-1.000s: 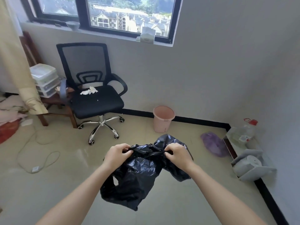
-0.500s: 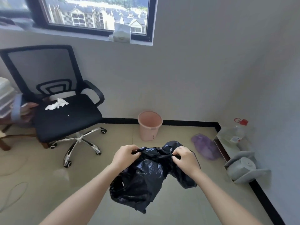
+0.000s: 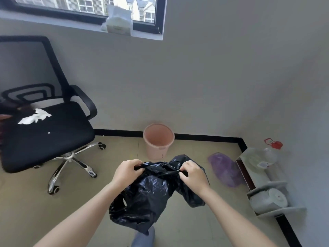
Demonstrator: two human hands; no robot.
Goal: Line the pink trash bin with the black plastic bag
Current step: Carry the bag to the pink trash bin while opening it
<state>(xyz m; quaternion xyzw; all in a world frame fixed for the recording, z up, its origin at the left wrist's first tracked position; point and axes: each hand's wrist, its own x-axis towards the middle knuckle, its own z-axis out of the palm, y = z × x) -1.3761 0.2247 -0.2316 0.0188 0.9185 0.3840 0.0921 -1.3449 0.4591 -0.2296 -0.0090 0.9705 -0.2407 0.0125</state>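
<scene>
Bare floor (image 3: 124, 152) is lying open between the black bag (image 3: 151, 195) and the pink bin (image 3: 158, 139), whose mouth is standing unobstructed. An office chair (image 3: 46, 132) is crowding the left, and a purple bag (image 3: 225, 168) is sitting to the right.

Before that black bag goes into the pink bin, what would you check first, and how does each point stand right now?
1. Both hands hold the black bag: left hand, right hand. Ok.
2. Bag mouth spread open: still bunched. Not ok.
3. Pink bin upright, nothing visible inside. Ok.
4. Bag over the bin: held short of it. Not ok.
5. Bag free of holes: cannot tell.
6. Purple bag lies apart from the bin. Ok.
</scene>
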